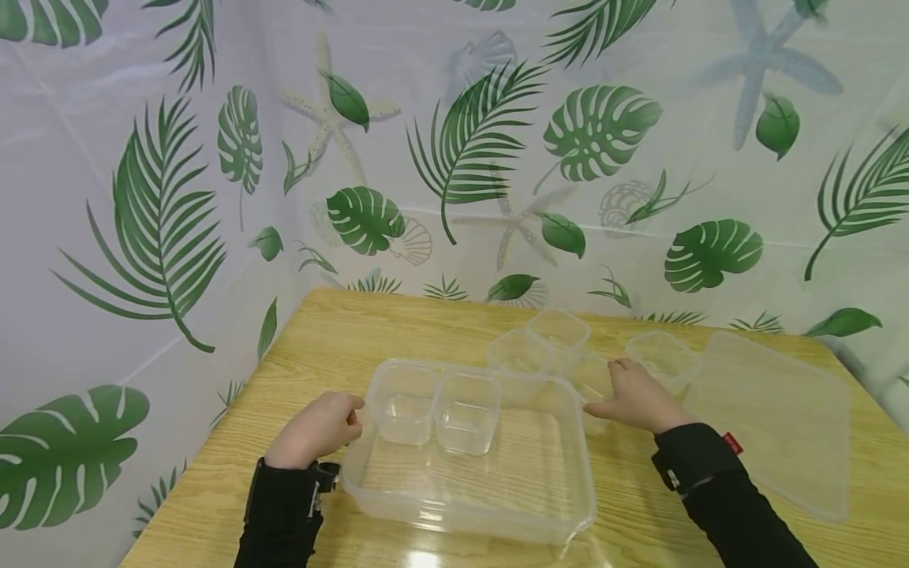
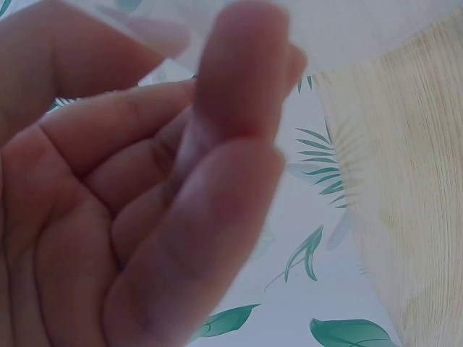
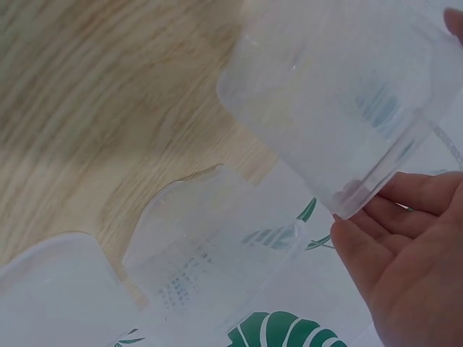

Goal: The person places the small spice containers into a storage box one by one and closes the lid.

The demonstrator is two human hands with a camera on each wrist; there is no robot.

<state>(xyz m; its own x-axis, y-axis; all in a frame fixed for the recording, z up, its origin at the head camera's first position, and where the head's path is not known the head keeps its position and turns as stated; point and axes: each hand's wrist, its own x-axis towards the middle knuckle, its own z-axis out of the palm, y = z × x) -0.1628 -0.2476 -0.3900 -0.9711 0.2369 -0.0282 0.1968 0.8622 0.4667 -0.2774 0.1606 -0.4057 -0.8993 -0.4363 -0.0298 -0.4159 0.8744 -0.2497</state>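
Observation:
A large clear plastic box [image 1: 461, 509] stands on the table in the head view, with two small clear containers, one at left [image 1: 406, 422] and one beside it [image 1: 465, 426], side by side at its far left. My left hand [image 1: 316, 430] holds the box's left rim with curled fingers; in the left wrist view the hand [image 2: 130, 210] has translucent plastic above it. Just right of the box, my right hand [image 1: 635, 398] grips another small clear container [image 3: 325, 108]. In the right wrist view that hand's fingers and thumb [image 3: 354, 249] are at the container's edge.
More small clear containers stand at the back: one [image 1: 518, 351], another behind it [image 1: 559, 327], and a third [image 1: 660, 355] beyond the right hand. A large translucent flat lid [image 1: 774, 426] lies at the right. Leaf-patterned cloth [image 1: 483, 158] borders the wooden table [image 1: 341, 331].

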